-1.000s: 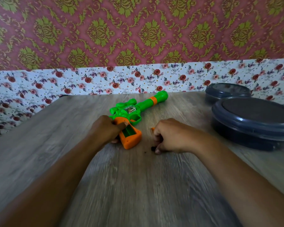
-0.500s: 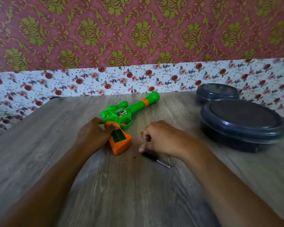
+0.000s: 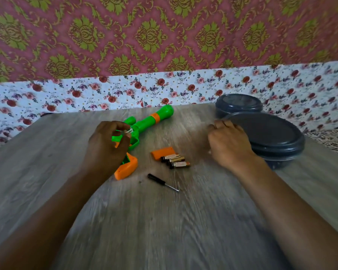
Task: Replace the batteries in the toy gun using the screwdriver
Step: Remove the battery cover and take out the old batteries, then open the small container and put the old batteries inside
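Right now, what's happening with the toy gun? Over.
Left hand curled over the toy gun, grip unclear. Right hand fisted by the big container. Cover off, batteries and screwdriver on the table. Nothing blocking.

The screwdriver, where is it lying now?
In the head view the screwdriver lies free on the table, between both arms, just in front of the batteries and right of the toy gun's orange grip.
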